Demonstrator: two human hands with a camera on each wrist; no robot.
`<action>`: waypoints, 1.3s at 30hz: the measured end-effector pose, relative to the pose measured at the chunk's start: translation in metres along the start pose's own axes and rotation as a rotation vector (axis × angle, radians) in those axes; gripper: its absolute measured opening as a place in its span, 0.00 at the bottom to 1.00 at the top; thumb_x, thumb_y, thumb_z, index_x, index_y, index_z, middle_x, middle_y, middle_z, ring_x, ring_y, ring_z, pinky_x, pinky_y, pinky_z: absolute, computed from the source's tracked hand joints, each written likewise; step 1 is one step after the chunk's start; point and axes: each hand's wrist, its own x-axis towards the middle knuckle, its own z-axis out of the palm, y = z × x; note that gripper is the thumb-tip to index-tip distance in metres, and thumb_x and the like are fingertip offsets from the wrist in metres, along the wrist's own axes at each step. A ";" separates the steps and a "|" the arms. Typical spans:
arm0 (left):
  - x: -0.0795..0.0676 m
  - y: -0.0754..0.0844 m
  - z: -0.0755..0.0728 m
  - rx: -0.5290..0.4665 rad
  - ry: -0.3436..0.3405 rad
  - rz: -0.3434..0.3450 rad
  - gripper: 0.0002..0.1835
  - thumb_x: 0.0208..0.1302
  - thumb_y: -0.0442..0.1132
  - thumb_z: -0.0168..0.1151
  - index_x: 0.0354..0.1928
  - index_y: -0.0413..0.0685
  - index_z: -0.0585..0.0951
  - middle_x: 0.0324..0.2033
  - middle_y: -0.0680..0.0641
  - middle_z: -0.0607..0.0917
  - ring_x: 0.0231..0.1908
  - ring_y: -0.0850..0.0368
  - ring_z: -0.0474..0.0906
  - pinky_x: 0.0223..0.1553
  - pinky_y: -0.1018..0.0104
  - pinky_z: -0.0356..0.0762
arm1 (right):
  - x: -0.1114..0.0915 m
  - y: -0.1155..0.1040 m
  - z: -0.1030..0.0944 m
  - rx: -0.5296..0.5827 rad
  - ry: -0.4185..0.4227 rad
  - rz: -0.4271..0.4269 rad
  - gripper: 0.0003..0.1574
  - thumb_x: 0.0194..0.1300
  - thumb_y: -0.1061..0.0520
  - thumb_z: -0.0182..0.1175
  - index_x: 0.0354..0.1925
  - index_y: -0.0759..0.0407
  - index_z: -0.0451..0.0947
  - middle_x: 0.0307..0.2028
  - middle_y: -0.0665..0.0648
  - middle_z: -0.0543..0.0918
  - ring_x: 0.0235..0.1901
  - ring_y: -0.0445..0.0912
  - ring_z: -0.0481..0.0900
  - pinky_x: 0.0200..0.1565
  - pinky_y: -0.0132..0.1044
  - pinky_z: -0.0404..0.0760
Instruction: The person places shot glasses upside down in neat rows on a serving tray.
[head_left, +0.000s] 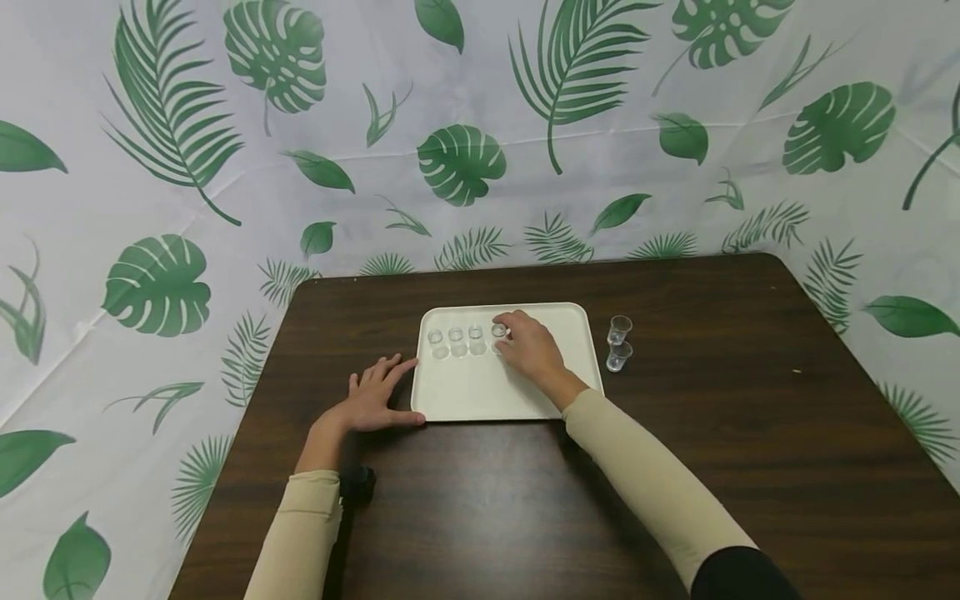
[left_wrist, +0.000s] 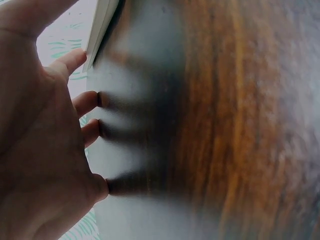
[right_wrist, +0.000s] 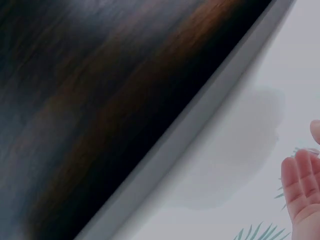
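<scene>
A row of small clear shot glasses (head_left: 456, 340) stands on the white tray (head_left: 465, 392), seemingly upside down, narrow ends up. My right hand (head_left: 531, 346) reaches over the tray and pinches the rightmost shot glass (head_left: 499, 331) of that row between thumb and fingers. At the tray's left side, my left hand (head_left: 372, 400) rests with spread fingers, its thumb and index finger touching the tray's edge. The left wrist view shows those fingers (left_wrist: 90, 132) with their tips on the table. Only part of my right hand (right_wrist: 306, 187) appears in the right wrist view, without the glass.
Two more clear shot glasses (head_left: 618, 357) stand upright on the dark wooden table (head_left: 720, 400), right of the tray and close together. Behind the table hangs a white cloth (head_left: 360, 208) printed with green leaves.
</scene>
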 end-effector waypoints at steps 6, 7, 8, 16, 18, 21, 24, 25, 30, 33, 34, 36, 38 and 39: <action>0.000 -0.001 -0.001 0.001 0.000 0.004 0.55 0.52 0.69 0.67 0.77 0.59 0.54 0.75 0.38 0.49 0.72 0.33 0.41 0.60 0.23 0.33 | 0.001 -0.003 0.003 -0.009 0.002 -0.002 0.23 0.60 0.60 0.69 0.55 0.55 0.80 0.43 0.54 0.81 0.39 0.46 0.82 0.41 0.42 0.79; -0.001 0.000 -0.001 -0.002 0.001 0.004 0.55 0.52 0.69 0.67 0.77 0.59 0.54 0.75 0.38 0.49 0.73 0.33 0.41 0.60 0.24 0.33 | 0.001 -0.003 0.004 -0.009 0.002 0.000 0.23 0.60 0.60 0.69 0.55 0.55 0.80 0.43 0.53 0.81 0.40 0.46 0.82 0.42 0.42 0.79; 0.000 -0.001 -0.001 -0.003 0.002 0.004 0.55 0.52 0.69 0.67 0.77 0.59 0.54 0.75 0.38 0.49 0.73 0.33 0.41 0.60 0.24 0.33 | 0.001 -0.004 0.004 -0.008 0.002 -0.001 0.23 0.61 0.60 0.69 0.55 0.55 0.80 0.43 0.54 0.81 0.40 0.46 0.82 0.42 0.42 0.79; 0.000 -0.002 0.000 -0.003 -0.005 0.007 0.55 0.53 0.69 0.67 0.77 0.60 0.53 0.76 0.39 0.48 0.73 0.34 0.40 0.60 0.23 0.33 | 0.000 -0.007 0.005 -0.014 -0.008 0.007 0.23 0.62 0.60 0.68 0.56 0.55 0.79 0.45 0.54 0.81 0.40 0.47 0.82 0.41 0.41 0.79; 0.000 -0.001 0.000 -0.010 -0.009 0.007 0.55 0.53 0.68 0.67 0.78 0.60 0.53 0.76 0.40 0.48 0.73 0.35 0.39 0.60 0.24 0.32 | 0.000 -0.007 0.005 -0.009 -0.004 0.009 0.24 0.62 0.60 0.67 0.56 0.55 0.79 0.45 0.54 0.81 0.40 0.47 0.82 0.41 0.41 0.79; -0.001 0.000 0.000 -0.014 -0.007 0.004 0.54 0.53 0.68 0.67 0.78 0.60 0.53 0.76 0.40 0.47 0.73 0.35 0.38 0.61 0.24 0.31 | 0.000 -0.007 0.005 -0.007 -0.005 0.014 0.26 0.62 0.59 0.67 0.58 0.55 0.77 0.44 0.54 0.81 0.40 0.47 0.81 0.40 0.42 0.79; -0.002 -0.001 0.000 -0.016 -0.007 0.004 0.54 0.54 0.68 0.67 0.78 0.60 0.53 0.76 0.40 0.47 0.73 0.35 0.38 0.61 0.24 0.31 | -0.002 -0.007 0.005 0.000 -0.011 0.021 0.28 0.62 0.57 0.68 0.60 0.54 0.76 0.45 0.54 0.80 0.40 0.47 0.81 0.40 0.42 0.79; -0.002 -0.001 0.000 -0.017 -0.006 0.004 0.54 0.54 0.67 0.67 0.78 0.60 0.53 0.76 0.40 0.47 0.73 0.35 0.38 0.61 0.24 0.31 | -0.003 -0.006 0.005 0.005 -0.013 0.021 0.29 0.62 0.56 0.68 0.61 0.54 0.75 0.46 0.54 0.80 0.40 0.47 0.81 0.40 0.43 0.78; -0.001 -0.002 0.000 -0.016 -0.007 0.008 0.54 0.54 0.68 0.67 0.78 0.60 0.52 0.76 0.40 0.47 0.73 0.35 0.38 0.61 0.24 0.31 | -0.008 -0.005 -0.001 0.069 0.010 0.001 0.31 0.63 0.53 0.68 0.62 0.56 0.73 0.50 0.57 0.78 0.42 0.49 0.81 0.42 0.44 0.78; -0.001 -0.003 0.000 -0.013 -0.003 0.012 0.54 0.53 0.68 0.67 0.78 0.60 0.53 0.76 0.40 0.47 0.73 0.34 0.39 0.61 0.24 0.31 | -0.013 -0.003 -0.011 0.114 0.035 -0.017 0.30 0.64 0.53 0.67 0.62 0.57 0.73 0.51 0.58 0.78 0.43 0.51 0.81 0.43 0.45 0.77; -0.001 -0.003 0.000 -0.015 -0.002 0.012 0.54 0.53 0.68 0.67 0.78 0.60 0.53 0.76 0.40 0.47 0.73 0.34 0.39 0.61 0.24 0.31 | -0.016 -0.002 -0.014 0.128 0.045 -0.022 0.30 0.64 0.53 0.67 0.62 0.57 0.74 0.51 0.58 0.78 0.43 0.52 0.81 0.44 0.45 0.77; -0.002 -0.004 0.000 -0.014 0.002 0.014 0.54 0.53 0.68 0.67 0.78 0.60 0.53 0.76 0.40 0.48 0.73 0.34 0.39 0.61 0.24 0.31 | -0.020 0.002 -0.021 0.146 0.072 -0.033 0.29 0.64 0.53 0.67 0.61 0.57 0.74 0.50 0.58 0.78 0.42 0.53 0.81 0.44 0.45 0.77; -0.002 -0.005 0.001 -0.013 0.004 0.016 0.54 0.53 0.68 0.67 0.78 0.60 0.53 0.76 0.40 0.48 0.73 0.34 0.39 0.61 0.24 0.31 | -0.026 0.007 -0.029 0.154 0.099 -0.037 0.28 0.64 0.54 0.68 0.60 0.57 0.75 0.49 0.58 0.78 0.42 0.52 0.81 0.44 0.45 0.77; -0.002 -0.005 0.000 -0.014 0.004 0.016 0.54 0.53 0.68 0.67 0.78 0.60 0.53 0.76 0.40 0.48 0.73 0.34 0.39 0.61 0.24 0.31 | -0.029 0.010 -0.033 0.164 0.120 -0.040 0.27 0.64 0.55 0.68 0.60 0.58 0.76 0.49 0.58 0.79 0.42 0.53 0.81 0.44 0.46 0.77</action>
